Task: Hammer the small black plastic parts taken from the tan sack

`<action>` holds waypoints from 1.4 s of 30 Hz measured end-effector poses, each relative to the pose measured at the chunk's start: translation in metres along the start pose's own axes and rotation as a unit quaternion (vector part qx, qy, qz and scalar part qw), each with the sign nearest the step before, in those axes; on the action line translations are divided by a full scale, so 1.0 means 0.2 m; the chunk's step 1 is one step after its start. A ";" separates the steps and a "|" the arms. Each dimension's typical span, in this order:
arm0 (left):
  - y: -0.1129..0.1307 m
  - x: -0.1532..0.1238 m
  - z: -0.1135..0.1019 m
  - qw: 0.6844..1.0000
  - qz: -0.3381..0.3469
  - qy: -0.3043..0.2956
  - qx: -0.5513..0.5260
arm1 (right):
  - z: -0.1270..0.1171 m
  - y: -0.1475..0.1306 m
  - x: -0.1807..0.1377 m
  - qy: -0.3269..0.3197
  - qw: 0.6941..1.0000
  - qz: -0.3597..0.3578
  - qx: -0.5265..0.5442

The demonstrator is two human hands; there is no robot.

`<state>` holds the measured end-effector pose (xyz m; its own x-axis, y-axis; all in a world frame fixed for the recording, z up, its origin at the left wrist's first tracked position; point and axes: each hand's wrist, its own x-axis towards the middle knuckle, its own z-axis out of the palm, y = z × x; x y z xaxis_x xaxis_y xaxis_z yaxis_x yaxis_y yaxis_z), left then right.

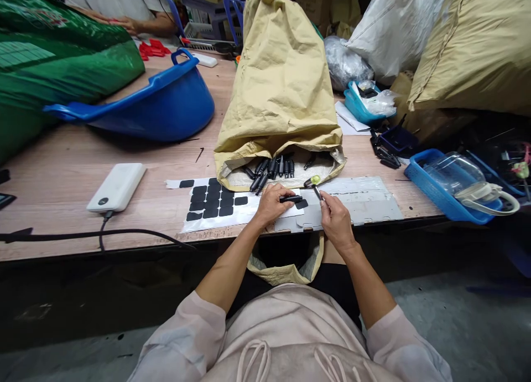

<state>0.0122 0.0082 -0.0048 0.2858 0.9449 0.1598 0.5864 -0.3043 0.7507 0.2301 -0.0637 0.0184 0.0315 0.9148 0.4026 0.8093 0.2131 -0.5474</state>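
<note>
My left hand (272,206) is closed on a black cylindrical part (291,199), held level just above a grey board (357,202). In my right hand (337,221) is the handle of a small hammer (313,181), whose head is black and yellow-green. The hammer head is raised near the mouth of a tan woven sack (286,88). Several similar black parts (271,169) lie inside that mouth. A white sheet with rounded black stickers (213,199) rests left of my left hand. One black sticker (302,204) shows between my hands.
At the left are a white power bank (116,187) with a cable, a blue basin (166,105) and a green sack (62,66). A blue tray (448,205) holding a clear jug stands at the right edge. Below the table, another sack (286,274) opens at my lap. A person (120,5) sits opposite.
</note>
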 end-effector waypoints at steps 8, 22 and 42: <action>0.02 -0.01 -0.01 1.000 -0.010 -0.001 -0.015 | -0.01 -0.07 -0.08 -0.057 0.998 -0.002 -0.006; 0.00 0.00 0.00 0.999 0.030 0.022 -0.025 | -0.08 -0.17 -0.08 0.017 0.999 -0.036 -0.013; 0.04 -0.01 0.01 0.999 0.014 0.037 -0.028 | -0.02 -0.14 -0.15 -0.040 0.997 -0.018 -0.068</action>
<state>0.0172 0.0031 -0.0013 0.2433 0.9428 0.2278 0.5344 -0.3263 0.7797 0.2081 -0.0981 0.0251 -0.0414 0.9333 0.3568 0.8813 0.2023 -0.4270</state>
